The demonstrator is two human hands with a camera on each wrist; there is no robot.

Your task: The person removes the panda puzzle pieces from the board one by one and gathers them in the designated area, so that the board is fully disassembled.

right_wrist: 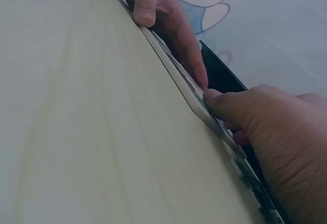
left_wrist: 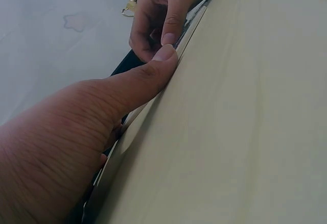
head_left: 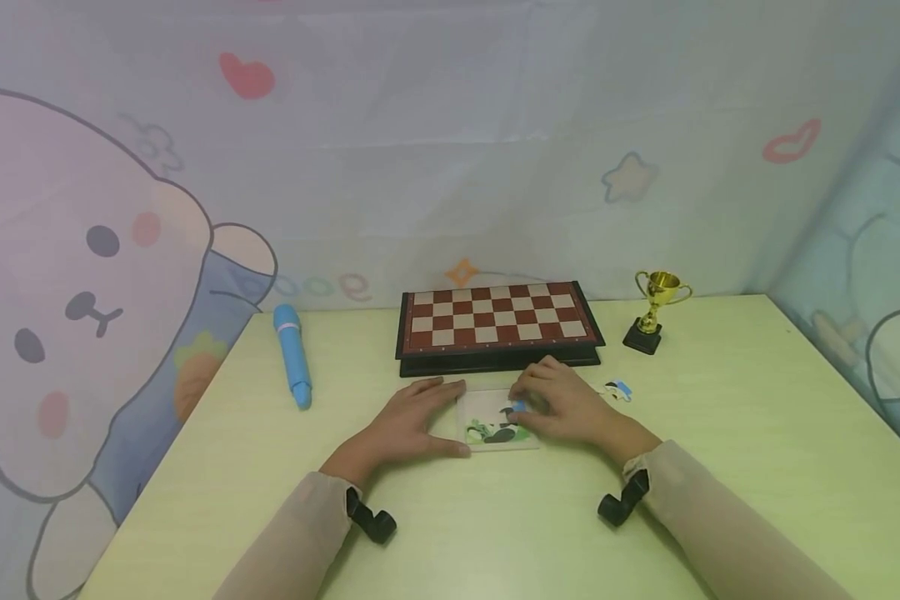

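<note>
Near the table's middle, the thin, stiff, light white puzzle tray (head_left: 495,421) lies flat, best gripped by its edges: left hand (head_left: 412,421) steadies it with flat fingers, right hand (head_left: 562,404) pinches a small blue piece (head_left: 518,407).

No readable text, label, brand or number on anything in view. Backdrop cloth (head_left: 450,167) shows looped pastel marks behind the chessboard (head_left: 498,315), not legible as letters.

Chessboard (head_left: 498,321) blocks just behind puzzle tray (head_left: 487,417); table (head_left: 720,433) free L/R.
</note>
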